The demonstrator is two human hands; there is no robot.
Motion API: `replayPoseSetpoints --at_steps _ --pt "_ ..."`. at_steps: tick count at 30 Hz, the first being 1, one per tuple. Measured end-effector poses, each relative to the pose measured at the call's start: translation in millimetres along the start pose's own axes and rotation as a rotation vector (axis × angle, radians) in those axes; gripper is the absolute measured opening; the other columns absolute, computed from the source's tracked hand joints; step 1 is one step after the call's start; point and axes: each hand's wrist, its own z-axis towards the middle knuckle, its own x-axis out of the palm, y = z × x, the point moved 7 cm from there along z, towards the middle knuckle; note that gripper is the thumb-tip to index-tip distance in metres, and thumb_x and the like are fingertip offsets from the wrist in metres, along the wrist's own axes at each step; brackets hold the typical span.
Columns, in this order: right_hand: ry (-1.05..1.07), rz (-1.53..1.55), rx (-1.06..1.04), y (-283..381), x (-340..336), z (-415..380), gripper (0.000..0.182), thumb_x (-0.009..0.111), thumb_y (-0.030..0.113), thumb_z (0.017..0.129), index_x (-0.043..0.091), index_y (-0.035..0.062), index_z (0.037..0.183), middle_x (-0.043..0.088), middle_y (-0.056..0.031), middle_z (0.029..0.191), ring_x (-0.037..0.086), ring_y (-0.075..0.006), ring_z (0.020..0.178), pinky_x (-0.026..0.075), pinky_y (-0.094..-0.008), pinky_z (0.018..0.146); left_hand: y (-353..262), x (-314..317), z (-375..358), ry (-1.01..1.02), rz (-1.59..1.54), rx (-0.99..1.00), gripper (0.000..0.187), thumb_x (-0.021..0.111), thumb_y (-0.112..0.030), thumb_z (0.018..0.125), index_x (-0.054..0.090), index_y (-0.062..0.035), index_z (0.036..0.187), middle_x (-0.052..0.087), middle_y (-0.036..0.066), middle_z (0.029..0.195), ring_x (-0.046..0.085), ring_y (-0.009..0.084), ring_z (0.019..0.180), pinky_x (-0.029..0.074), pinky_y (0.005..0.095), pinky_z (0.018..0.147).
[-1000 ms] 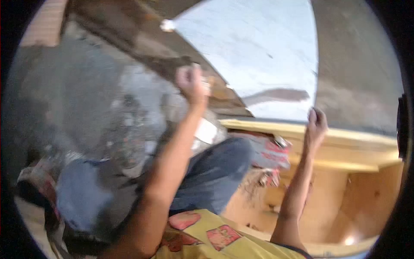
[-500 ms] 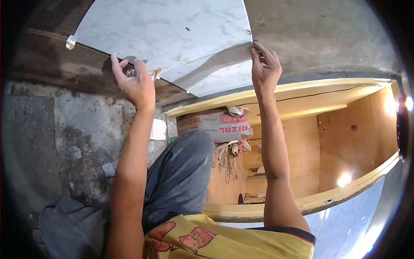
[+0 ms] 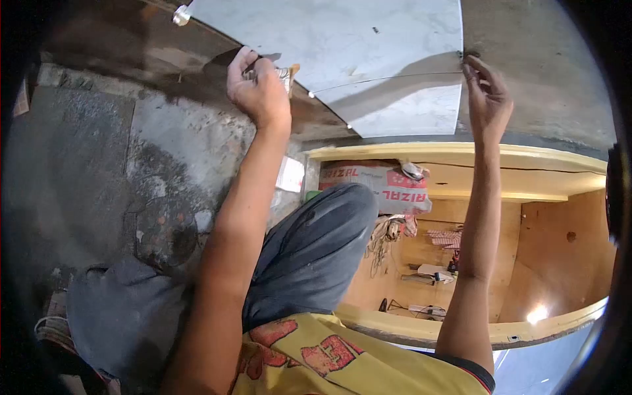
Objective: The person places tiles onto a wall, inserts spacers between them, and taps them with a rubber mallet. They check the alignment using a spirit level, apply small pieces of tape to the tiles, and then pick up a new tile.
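"What's in the wooden box (image 3: pixel 553 263) below the marbled panel (image 3: pixel 368 46)?"

"Left to right, a printed sack (image 3: pixel 368 186), tangled cords (image 3: pixel 382 237) and loose tools (image 3: pixel 431 273)."

"And the hands?"

"The left hand (image 3: pixel 260 92) is beside the panel's lower left edge, fingers curled; I can't tell if they grip anything. The right hand (image 3: pixel 488 105) is at its right edge, thumb and forefinger drawn together, contact unclear."

"Its borders?"

"Small white bits (image 3: pixel 311 95) dot the left edge; a grey surface (image 3: pixel 540 72) extends rightward."
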Motion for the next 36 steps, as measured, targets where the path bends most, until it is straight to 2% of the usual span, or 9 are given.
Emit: replayPoseSetpoints --at_steps 9,11,12,13,17,24,27,34,36 --pt "0.073 -0.049 -0.059 4.9 8.9 19.5 0.020 0.077 0.023 0.089 0.079 0.0119 0.105 0.078 -0.0048 0.096 0.069 -0.0108 0.078 0.053 -0.0266 0.072 -1.1 -14.4 -10.0 0.083 0.047 -0.178 0.024 0.055 0.003 0.089 0.066 0.0066 0.111 0.065 0.016 0.107 0.065 0.0219 0.089 0.055 0.0318 0.081" --pt "0.099 -0.096 -0.099 8.1 9.6 21.9 0.021 0.076 0.023 0.090 0.078 0.0116 0.108 0.078 -0.0038 0.097 0.069 -0.0102 0.082 0.053 -0.0262 0.075 50.4 -34.9 -17.5 0.026 0.201 -0.205 0.019 0.054 0.003 0.087 0.070 0.0026 0.098 0.068 0.012 0.097 0.066 0.0207 0.086 0.055 0.0325 0.079" --pt "0.107 -0.103 -0.102 8.1 8.9 21.7 0.021 0.075 0.022 0.090 0.078 0.0113 0.108 0.078 -0.0036 0.098 0.070 -0.0101 0.084 0.053 -0.0260 0.076 51.2 -40.0 -24.3 0.075 0.455 -0.122 0.018 0.058 -0.002 0.086 0.071 0.0004 0.098 0.070 0.009 0.094 0.067 0.0201 0.087 0.054 0.0320 0.082" --pt "0.120 -0.110 -0.105 7.4 9.1 21.3 0.021 0.075 0.022 0.091 0.078 0.0110 0.109 0.078 -0.0033 0.098 0.070 -0.0099 0.085 0.053 -0.0258 0.078 70.4 -45.3 -37.6 0.129 0.443 -0.299 0.018 0.064 -0.009 0.083 0.072 -0.0022 0.098 0.072 0.009 0.095 0.067 0.0202 0.088 0.052 0.0327 0.083" --pt "0.135 -0.215 -0.137 4.4 11.0 22.7 0.022 0.073 0.023 0.093 0.077 0.0111 0.112 0.077 -0.0035 0.105 0.069 -0.0101 0.096 0.052 -0.0256 0.084 93.8 -33.7 -60.1 0.334 0.537 -0.313 0.022 0.077 -0.023 0.081 0.074 -0.0029 0.090 0.073 0.010 0.087 0.068 0.0197 0.080 0.053 0.0345 0.074" --pt "0.163 -0.374 -0.188 9.4 9.5 23.7 0.020 0.073 0.023 0.093 0.077 0.0093 0.107 0.077 -0.0041 0.099 0.070 -0.0116 0.086 0.054 -0.0281 0.078 88.2 -12.0 -55.3 0.386 0.568 -0.295 0.020 0.077 -0.022 0.084 0.072 -0.0024 0.086 0.072 0.009 0.081 0.068 0.0184 0.074 0.053 0.0333 0.070" --pt "0.124 -0.289 -0.184 14.8 7.7 22.7 0.020 0.073 0.022 0.093 0.076 0.0093 0.108 0.076 -0.0047 0.098 0.069 -0.0134 0.083 0.055 -0.0293 0.075 58.1 -18.4 -40.5 0.133 0.317 -0.108 0.015 0.069 -0.012 0.088 0.069 -0.0024 0.099 0.070 0.007 0.086 0.066 0.0177 0.079 0.052 0.0323 0.075" --pt "0.067 -0.065 -0.224 46.0 9.3 36.1 0.018 0.074 0.013 0.090 0.075 0.0053 0.106 0.074 -0.0058 0.094 0.067 -0.0138 0.079 0.054 -0.0294 0.071 -10.5 9.3 -25.8 0.091 0.214 0.025 0.056 0.050 0.009 0.088 0.045 -0.0012 0.143 0.055 0.015 0.120 0.060 0.0200 0.097 0.050 0.0344 0.087" --pt "0.075 -0.073 -0.228 51.8 13.2 39.6 0.017 0.074 0.012 0.090 0.075 0.0046 0.105 0.074 -0.0061 0.094 0.067 -0.0140 0.080 0.054 -0.0296 0.071 -18.3 10.8 -23.5 0.016 0.248 0.065 0.057 0.047 0.012 0.087 0.045 -0.0008 0.143 0.053 0.014 0.121 0.060 0.0205 0.097 0.050 0.0347 0.089"
